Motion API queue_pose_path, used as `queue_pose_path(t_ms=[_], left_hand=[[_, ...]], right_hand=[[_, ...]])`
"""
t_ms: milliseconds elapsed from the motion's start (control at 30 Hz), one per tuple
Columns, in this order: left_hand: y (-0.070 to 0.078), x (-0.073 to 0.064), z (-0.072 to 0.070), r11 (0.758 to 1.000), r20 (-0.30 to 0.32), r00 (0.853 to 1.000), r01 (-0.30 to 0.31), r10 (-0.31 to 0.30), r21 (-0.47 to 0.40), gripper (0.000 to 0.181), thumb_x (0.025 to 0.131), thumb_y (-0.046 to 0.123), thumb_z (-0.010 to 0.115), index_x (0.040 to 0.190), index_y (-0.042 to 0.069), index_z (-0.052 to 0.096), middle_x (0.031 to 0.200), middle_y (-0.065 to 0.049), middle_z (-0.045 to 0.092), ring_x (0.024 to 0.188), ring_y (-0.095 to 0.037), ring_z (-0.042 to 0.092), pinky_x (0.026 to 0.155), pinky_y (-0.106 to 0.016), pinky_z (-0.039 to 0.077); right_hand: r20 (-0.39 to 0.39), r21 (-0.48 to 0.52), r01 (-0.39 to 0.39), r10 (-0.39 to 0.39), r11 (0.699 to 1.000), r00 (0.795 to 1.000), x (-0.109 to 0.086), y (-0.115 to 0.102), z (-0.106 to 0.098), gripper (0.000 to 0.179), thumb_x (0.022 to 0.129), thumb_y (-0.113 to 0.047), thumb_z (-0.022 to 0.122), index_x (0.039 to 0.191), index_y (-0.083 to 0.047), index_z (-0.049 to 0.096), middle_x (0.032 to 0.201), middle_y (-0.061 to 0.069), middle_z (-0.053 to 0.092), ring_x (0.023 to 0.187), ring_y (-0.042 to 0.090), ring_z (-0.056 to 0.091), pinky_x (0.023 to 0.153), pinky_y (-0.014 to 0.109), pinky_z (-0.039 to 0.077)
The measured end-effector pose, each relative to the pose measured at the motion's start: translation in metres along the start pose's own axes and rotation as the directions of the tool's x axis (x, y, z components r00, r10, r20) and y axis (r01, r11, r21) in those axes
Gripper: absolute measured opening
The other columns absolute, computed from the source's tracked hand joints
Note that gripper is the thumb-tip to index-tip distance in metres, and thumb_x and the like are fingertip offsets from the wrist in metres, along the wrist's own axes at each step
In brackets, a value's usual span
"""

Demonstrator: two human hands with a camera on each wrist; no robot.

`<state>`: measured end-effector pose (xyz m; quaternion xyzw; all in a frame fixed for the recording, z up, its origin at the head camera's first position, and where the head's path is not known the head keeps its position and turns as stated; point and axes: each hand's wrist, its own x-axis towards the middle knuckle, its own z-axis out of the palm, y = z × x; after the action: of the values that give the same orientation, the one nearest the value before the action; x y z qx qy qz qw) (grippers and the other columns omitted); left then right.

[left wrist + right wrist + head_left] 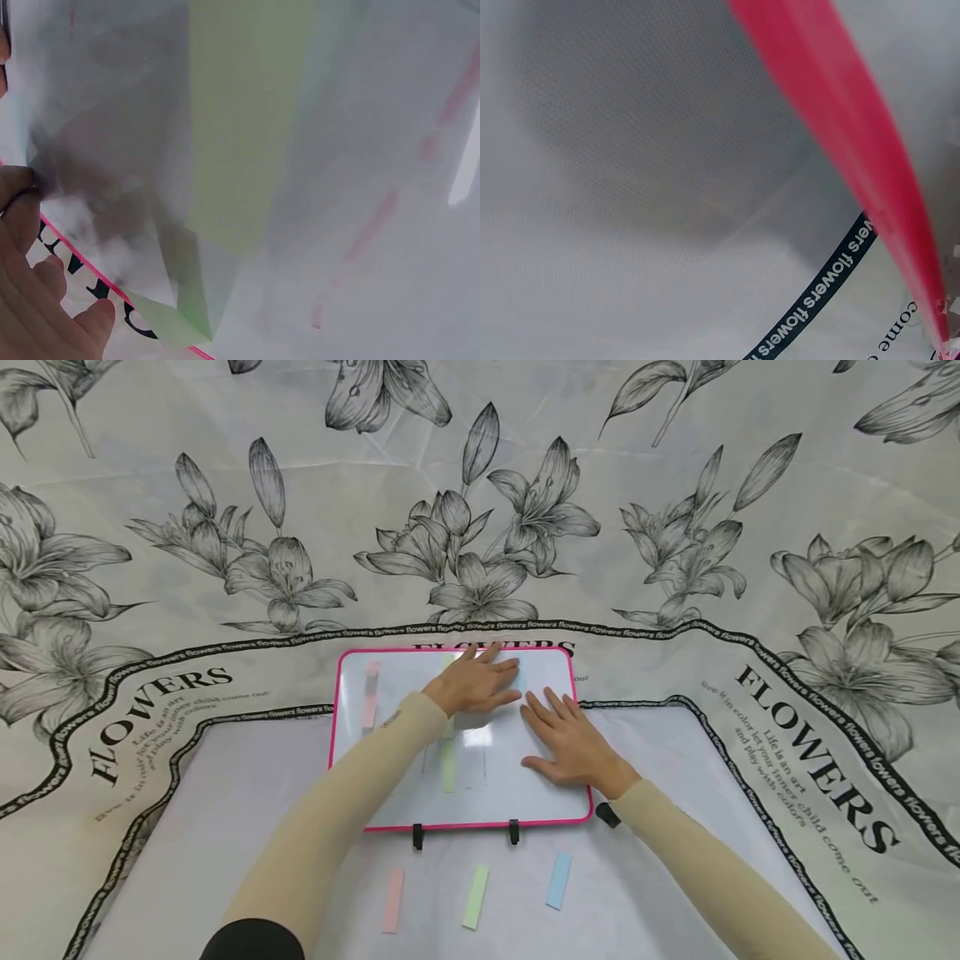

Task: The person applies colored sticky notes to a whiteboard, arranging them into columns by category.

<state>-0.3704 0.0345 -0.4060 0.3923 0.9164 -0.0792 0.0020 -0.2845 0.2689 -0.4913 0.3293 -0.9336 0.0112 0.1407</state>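
Observation:
A whiteboard (405,802) with a pink frame lies before me. My left hand (476,681) rests on its upper middle, fingers spread and pointing right, with a pale blue patch at the fingertips. Beneath that hand a green paper strip (447,764) runs down the board; it shows large in the left wrist view, where the fingers of the left hand (45,277) sit by the board's edge. My right hand (573,739) lies on the board's right side, fingers spread. Only the pink frame (847,112) and cloth show in the right wrist view.
Pink strips (370,710) are on the board's left side. On the table in front lie a pink strip (393,900), a green strip (476,897) and a blue strip (558,881). Two black clips (513,832) hold the near edge. A flower-print cloth (675,668) surrounds the board.

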Motion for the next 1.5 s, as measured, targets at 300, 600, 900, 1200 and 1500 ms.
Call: queue_pose_path(t_ms=[300,600,900,1200,1500], left_hand=[[0.009,0.0,0.001,0.994,-0.023,0.994,0.103,-0.102,0.024,0.079,0.106,0.067,0.017,0.165,0.015,0.025,0.172,0.001,0.02,0.161,-0.03,0.007,0.128,-0.059,0.012],[0.022,-0.02,0.004,0.998,-0.002,0.999,0.039,-0.039,-0.041,0.073,0.106,0.066,0.021,0.161,0.02,0.037,0.171,0.003,0.024,0.161,-0.028,0.009,0.129,-0.057,0.013],[0.03,-0.08,0.032,0.978,-0.104,0.994,-0.044,0.023,-0.206,0.071,0.103,0.07,0.029,0.159,0.028,0.042,0.169,0.005,0.029,0.161,-0.027,0.01,0.129,-0.057,0.012],[0.037,-0.171,0.052,0.926,-0.211,0.977,-0.059,-0.023,-0.373,0.072,0.102,0.064,0.044,0.16,0.021,0.04,0.168,-0.006,0.034,0.16,-0.038,0.013,0.126,-0.065,0.01],[0.052,-0.254,0.074,0.901,-0.34,0.929,-0.02,-0.143,-0.434,0.077,0.099,0.066,0.052,0.16,0.021,0.04,0.165,-0.01,0.04,0.157,-0.044,0.021,0.122,-0.072,0.016]], right_hand=[[-0.014,-0.017,0.037,-0.038,0.999,0.999,0.004,-0.009,-0.002,0.086,0.095,-0.059,0.06,0.16,-0.009,0.036,0.17,0.009,0.026,0.157,0.043,0.021,0.125,0.062,0.02],[-0.024,-0.061,0.053,-0.054,0.997,0.998,-0.008,-0.004,-0.007,0.083,0.093,-0.057,0.064,0.157,-0.008,0.043,0.167,0.013,0.034,0.155,0.043,0.027,0.124,0.06,0.025],[-0.258,0.041,0.135,-0.12,0.99,0.959,-0.044,-0.023,-0.003,0.068,0.096,-0.05,0.064,0.144,-0.003,0.058,0.154,0.02,0.052,0.142,0.047,0.047,0.113,0.064,0.041],[-0.312,0.177,0.075,-0.016,0.981,0.95,-0.087,-0.061,-0.022,0.069,0.101,-0.056,0.053,0.141,-0.001,0.059,0.145,0.024,0.058,0.136,0.052,0.05,0.107,0.064,0.045],[-0.244,0.32,-0.075,0.158,0.945,0.957,-0.132,-0.1,-0.027,0.075,0.086,-0.035,0.082,0.149,-0.007,0.053,0.152,0.016,0.055,0.147,0.043,0.043,0.122,0.041,0.036]])
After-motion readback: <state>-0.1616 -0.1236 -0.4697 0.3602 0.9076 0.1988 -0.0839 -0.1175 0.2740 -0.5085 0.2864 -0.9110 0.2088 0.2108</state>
